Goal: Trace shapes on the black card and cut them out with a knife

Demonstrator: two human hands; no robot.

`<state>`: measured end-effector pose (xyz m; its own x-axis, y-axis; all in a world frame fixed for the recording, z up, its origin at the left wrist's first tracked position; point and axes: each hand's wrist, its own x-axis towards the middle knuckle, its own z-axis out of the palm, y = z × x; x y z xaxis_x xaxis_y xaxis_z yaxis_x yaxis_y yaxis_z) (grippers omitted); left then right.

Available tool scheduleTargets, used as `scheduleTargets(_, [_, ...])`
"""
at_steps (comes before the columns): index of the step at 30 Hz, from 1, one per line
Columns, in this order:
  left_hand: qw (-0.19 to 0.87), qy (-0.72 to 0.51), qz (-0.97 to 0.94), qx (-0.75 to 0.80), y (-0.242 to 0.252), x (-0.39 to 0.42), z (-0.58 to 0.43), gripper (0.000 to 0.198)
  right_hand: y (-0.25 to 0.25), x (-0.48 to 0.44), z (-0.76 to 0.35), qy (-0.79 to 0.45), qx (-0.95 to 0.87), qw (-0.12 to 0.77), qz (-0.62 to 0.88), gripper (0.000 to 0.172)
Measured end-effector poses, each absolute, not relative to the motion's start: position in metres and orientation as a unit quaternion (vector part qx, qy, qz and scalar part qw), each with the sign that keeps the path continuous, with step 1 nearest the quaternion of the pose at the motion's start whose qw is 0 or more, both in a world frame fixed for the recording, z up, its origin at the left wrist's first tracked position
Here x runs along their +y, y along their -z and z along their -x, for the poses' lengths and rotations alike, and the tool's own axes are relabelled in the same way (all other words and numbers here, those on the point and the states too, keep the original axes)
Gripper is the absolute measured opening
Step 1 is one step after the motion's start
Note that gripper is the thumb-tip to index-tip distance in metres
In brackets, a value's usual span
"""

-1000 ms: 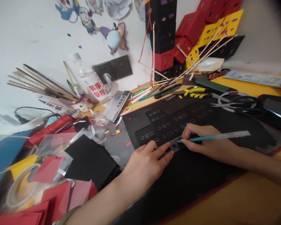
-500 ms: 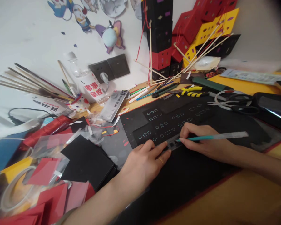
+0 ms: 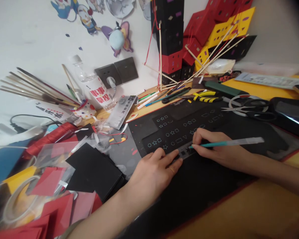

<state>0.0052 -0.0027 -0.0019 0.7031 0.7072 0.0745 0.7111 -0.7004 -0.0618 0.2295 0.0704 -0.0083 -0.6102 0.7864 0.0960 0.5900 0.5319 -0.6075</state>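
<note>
My right hand (image 3: 218, 147) pinches a pen (image 3: 235, 142) with a teal and clear barrel. Its tip touches a clear stencil ruler (image 3: 186, 152) at a star-shaped cut-out. Beside it, my left hand (image 3: 151, 171) lies with fingers stretched out, pressing the stencil's left part onto black paper (image 3: 159, 134). The fingers cover that end of the stencil. Small light-blue outlines of stars, squares, hexagons and rectangles cover the paper above the stencil. Underneath lies a dark mat (image 3: 179, 202) with a red edge.
Scissors (image 3: 251, 111), yellow-black pliers (image 3: 205, 96) and pens lie behind the paper. Left of my arm are black cards (image 3: 89, 166), red paper (image 3: 57, 209) and a tape roll (image 3: 8, 207). A bottle (image 3: 94, 84), a brush pot (image 3: 84, 109) and red, black and yellow boxes (image 3: 170, 30) stand along the wall.
The pen tip and my right fingers have shifted very slightly at the star cut-out. My left hand stays in place on the stencil.
</note>
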Motion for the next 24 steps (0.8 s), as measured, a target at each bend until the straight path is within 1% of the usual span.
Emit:
scheduleTargets(10, [0.039, 0.014, 0.922, -0.384, 0.001, -0.002, -0.006, 0.039, -0.007, 0.068, -0.218, -0.265, -0.848, 0.164, 0.429, 0.016])
scheduleTargets(24, [0.051, 0.022, 0.922, -0.383, 0.003, -0.003, -0.005, 0.038, -0.001, 0.071, -0.225, -0.263, -0.865, 0.151, 0.4, 0.012])
